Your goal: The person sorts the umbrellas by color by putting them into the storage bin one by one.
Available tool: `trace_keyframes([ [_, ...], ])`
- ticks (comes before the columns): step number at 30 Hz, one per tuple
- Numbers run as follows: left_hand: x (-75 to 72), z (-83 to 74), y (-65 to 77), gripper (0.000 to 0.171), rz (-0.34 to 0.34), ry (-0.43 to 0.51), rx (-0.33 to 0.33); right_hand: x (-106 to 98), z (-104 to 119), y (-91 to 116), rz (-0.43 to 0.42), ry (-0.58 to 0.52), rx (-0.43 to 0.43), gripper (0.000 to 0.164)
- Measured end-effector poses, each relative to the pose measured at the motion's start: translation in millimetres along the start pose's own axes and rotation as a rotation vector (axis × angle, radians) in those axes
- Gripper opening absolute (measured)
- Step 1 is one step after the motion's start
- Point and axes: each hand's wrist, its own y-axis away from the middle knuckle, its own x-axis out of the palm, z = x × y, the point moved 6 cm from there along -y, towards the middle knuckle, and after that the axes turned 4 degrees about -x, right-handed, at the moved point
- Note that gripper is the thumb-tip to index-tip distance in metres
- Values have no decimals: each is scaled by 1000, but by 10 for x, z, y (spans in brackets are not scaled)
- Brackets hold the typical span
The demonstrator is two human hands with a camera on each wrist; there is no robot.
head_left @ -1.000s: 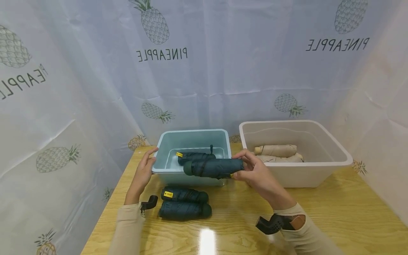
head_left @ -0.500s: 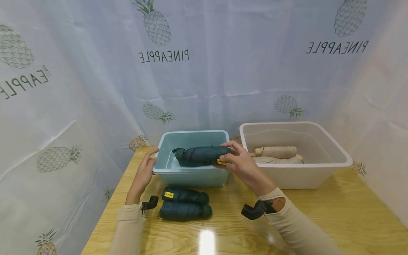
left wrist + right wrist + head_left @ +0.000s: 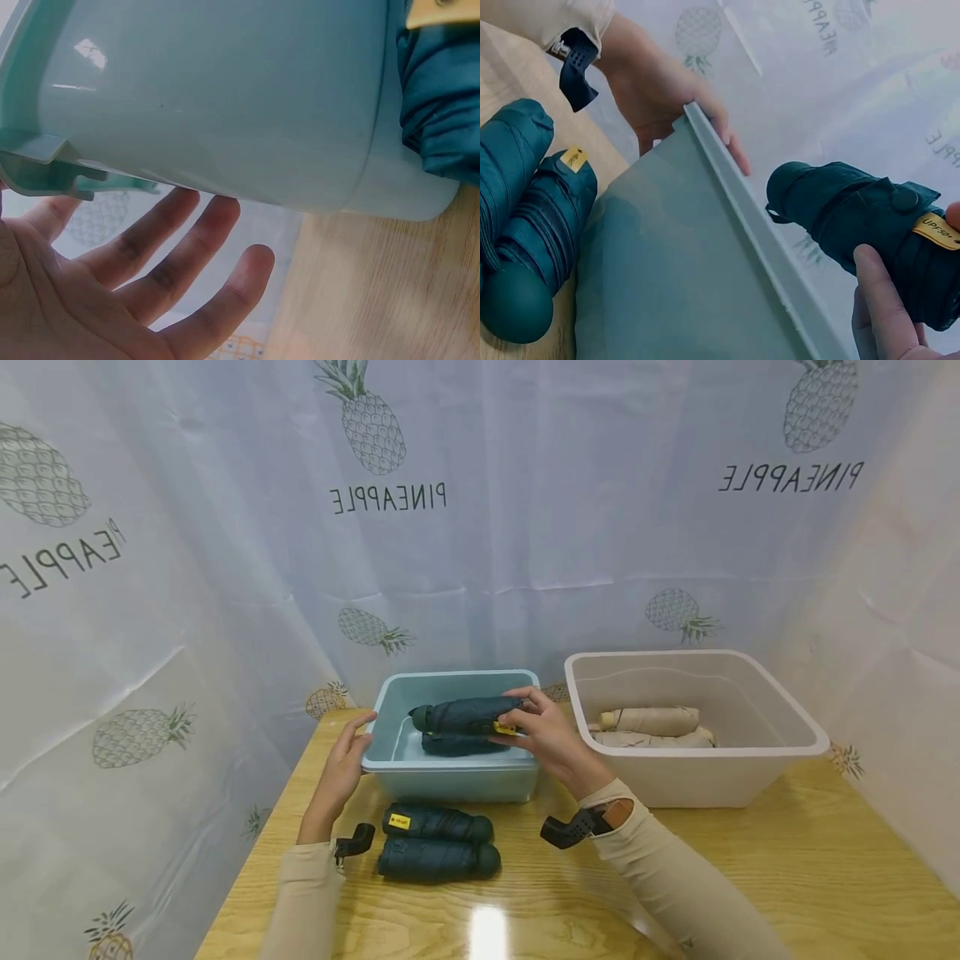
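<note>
My right hand (image 3: 551, 739) grips a folded dark teal umbrella (image 3: 457, 716) by its end with a yellow tag, its round handle pointing left. This umbrella is over the light-blue bin (image 3: 457, 783). Just below it, another dark umbrella (image 3: 459, 744) lies inside the bin; whether the two touch I cannot tell. At the bin's left end my left hand (image 3: 343, 772) holds the rim. In the left wrist view its fingers (image 3: 180, 262) lie along the outside wall, thumb hidden. In front of the bin, two more dark umbrellas, one yellow-tagged (image 3: 431, 822) and one nearer (image 3: 427, 860), lie side by side.
To the right stands a larger off-white bin (image 3: 667, 777) with beige folded umbrellas (image 3: 652, 720) in it. Both bins are on a wooden table (image 3: 750, 877). Behind them hangs a pineapple-print curtain (image 3: 525, 543), which also runs along the sides.
My right hand has carried the umbrella left and away from me, from the bin's front right edge to over its inside. My left hand stays at the rim.
</note>
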Motion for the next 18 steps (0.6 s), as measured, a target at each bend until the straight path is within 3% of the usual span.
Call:
trace_keyframes([
  [18, -9, 21, 1, 49, 10, 25, -3, 92, -181, -271, -16, 81, 17, 44],
])
